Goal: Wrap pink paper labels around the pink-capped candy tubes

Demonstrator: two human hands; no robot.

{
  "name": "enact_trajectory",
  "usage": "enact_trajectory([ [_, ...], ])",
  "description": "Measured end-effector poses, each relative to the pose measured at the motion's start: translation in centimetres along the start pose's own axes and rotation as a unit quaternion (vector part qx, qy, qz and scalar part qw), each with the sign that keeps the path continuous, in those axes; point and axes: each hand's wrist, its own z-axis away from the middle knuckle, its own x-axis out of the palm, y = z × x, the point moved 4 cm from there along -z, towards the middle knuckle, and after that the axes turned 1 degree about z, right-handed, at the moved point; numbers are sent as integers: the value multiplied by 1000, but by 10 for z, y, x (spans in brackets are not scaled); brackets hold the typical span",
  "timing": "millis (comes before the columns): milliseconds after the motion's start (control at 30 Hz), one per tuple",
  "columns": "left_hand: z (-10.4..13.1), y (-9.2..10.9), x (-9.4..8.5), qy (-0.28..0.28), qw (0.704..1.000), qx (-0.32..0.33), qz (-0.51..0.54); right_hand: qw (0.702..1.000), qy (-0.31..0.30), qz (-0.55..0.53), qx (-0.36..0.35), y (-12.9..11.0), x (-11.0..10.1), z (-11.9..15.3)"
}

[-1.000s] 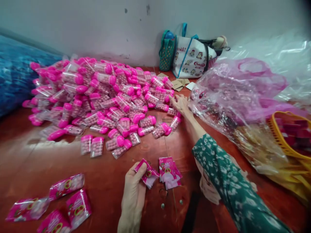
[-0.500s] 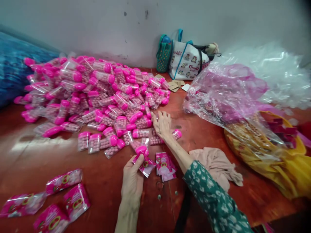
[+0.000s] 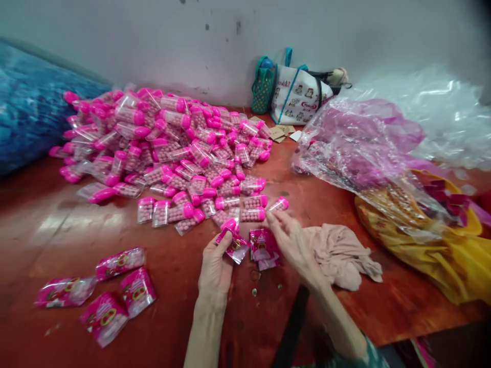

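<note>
My left hand (image 3: 218,258) is closed, its thumb and fingers pinching a printed pink sachet (image 3: 238,249) along with a pink cap (image 3: 230,225) that seems to belong to a clear bottle of small pink balls. My right hand (image 3: 289,237) is just right of a stack of printed pink sachets (image 3: 264,246) lying flat. Its fingertips are by a bottle with a pink cap (image 3: 279,204); blur hides whether they grip anything. To the left of those fingers several capped bottles (image 3: 251,214) lie side by side, at the near edge of a big heap of bottles (image 3: 164,138).
Several filled pink sachets (image 3: 105,317) lie at the front left. A beige cloth (image 3: 339,255) and a yellow bag (image 3: 429,266) under clear and purple plastic (image 3: 368,143) are at the right. A white bag (image 3: 297,97) stands by the wall, and a blue sack (image 3: 34,107) at the left.
My right hand has drawn back from the heap, toward me and to the right, baring bottles it covered. My left hand keeps its hold; the view has shifted a little left.
</note>
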Motion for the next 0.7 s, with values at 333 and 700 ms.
enact_trajectory([
  [333, 20, -1, 0, -3, 990, 112, -87, 962, -31, -254, 94, -8, 36, 54],
  [700, 36, 10, 0, 16, 917, 305, -257, 994, -11, -101, -30, -7, 26, 59],
])
